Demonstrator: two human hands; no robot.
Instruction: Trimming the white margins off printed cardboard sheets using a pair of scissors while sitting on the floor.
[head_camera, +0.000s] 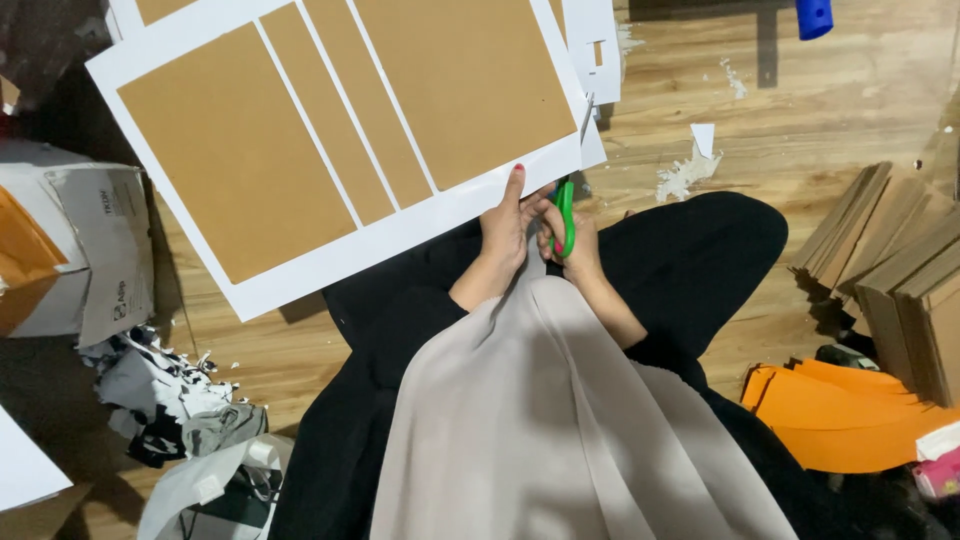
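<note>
Wooden floor (800, 150) littered with scraps. Left hand (505, 230) pinches white sheet (330, 255) edge; right hand (570, 245) closed through green scissors (566, 215), blades apparently mid-cut. Next: steady feed along border.

Cardboard stacks (890, 270) right, box (75, 250) left

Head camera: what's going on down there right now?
A person sitting on a wooden floor holds a large white sheet with brown panels by its near edge with the left hand. The right hand grips green scissors at that same edge. Paper scraps, stacked brown boards and orange sheets lie around.
</note>
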